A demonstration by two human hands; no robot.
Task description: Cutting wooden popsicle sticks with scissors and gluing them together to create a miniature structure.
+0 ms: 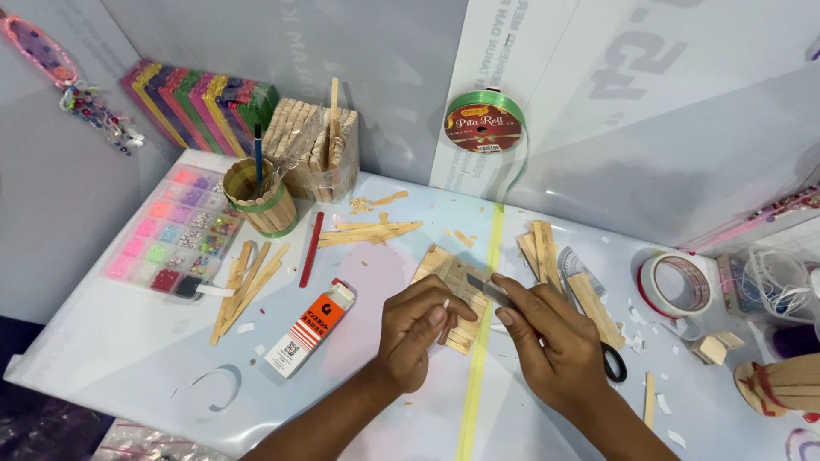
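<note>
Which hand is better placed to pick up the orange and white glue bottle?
Probably the left hand: the orange and white glue bottle lies on its side; the right hand holds a grey blade.

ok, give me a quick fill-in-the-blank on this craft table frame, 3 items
1. The right hand holds a small metal blade against a panel made of wooden ____.
2. The left hand steadies the stick panel from its ____ side.
3. The glue bottle lying left of the hands has an ____ label.

Missing words: craft sticks; left; orange
</note>
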